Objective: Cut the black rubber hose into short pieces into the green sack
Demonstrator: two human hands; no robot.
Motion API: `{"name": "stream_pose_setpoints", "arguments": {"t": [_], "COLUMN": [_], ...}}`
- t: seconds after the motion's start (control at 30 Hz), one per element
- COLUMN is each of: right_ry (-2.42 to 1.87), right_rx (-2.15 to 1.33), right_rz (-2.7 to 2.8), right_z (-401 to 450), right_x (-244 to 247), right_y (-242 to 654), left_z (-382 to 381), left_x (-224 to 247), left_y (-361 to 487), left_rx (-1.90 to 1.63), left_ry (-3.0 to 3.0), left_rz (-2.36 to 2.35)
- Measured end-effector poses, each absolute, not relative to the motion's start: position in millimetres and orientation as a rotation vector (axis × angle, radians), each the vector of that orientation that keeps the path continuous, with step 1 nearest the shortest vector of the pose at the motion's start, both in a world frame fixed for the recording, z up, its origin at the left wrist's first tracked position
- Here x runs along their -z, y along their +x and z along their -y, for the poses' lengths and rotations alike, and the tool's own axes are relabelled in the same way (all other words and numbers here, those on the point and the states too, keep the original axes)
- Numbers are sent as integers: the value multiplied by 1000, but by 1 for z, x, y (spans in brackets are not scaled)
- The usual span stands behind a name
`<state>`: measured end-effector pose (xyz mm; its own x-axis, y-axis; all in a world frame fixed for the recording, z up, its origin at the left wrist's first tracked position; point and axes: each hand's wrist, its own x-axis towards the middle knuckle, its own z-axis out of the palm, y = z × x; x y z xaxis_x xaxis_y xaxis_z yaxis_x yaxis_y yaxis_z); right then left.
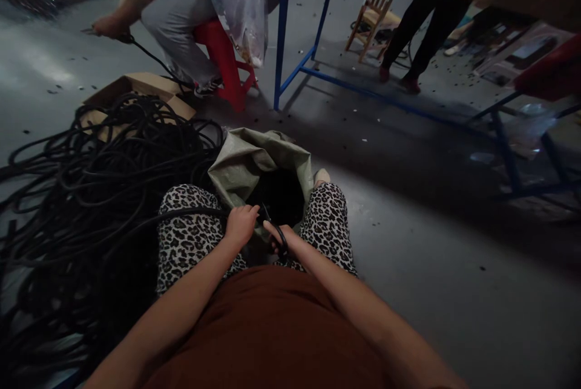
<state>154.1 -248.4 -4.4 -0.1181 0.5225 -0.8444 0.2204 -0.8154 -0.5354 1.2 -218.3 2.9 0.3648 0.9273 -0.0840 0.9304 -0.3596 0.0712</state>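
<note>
Pinching the black cord (190, 212) at the near rim of the sack (238, 156), your left hand (241, 223) likely steadies its end for the scissors (284, 248) gripped in your right hand (287, 236); the sack stands open between your knees (187, 202), probably to catch pieces. The blades (265, 212) blur into darkness, and the sack's contents are hidden.

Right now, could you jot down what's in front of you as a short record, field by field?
Left hand: holds a black cord
Right hand: holds scissors
Between the knees: open sack, contents too dark to tell
Left side: heap of black cords, some over a cardboard box
Ahead, leftward: co-worker seated on a red stool
</note>
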Motion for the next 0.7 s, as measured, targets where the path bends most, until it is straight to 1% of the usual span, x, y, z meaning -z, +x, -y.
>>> {"name": "stream_pose_setpoints", "arguments": {"t": [0.1,0.3,0.7], "right_ry": [-1875,-1910,-2054], "right_rx": [-2029,-2001,-1925], "right_rz": [864,776,963], "right_z": [249,248,250], "right_x": [10,17,29], "right_y": [156,158,156], "left_z": [219,222,219], "left_x": [-9,-19,-8], "left_y": [0,-7,-3], "left_rx": [59,80,136], "left_ry": [2556,2603,2462], "left_rz": [-1702,-1698,-1694]}}
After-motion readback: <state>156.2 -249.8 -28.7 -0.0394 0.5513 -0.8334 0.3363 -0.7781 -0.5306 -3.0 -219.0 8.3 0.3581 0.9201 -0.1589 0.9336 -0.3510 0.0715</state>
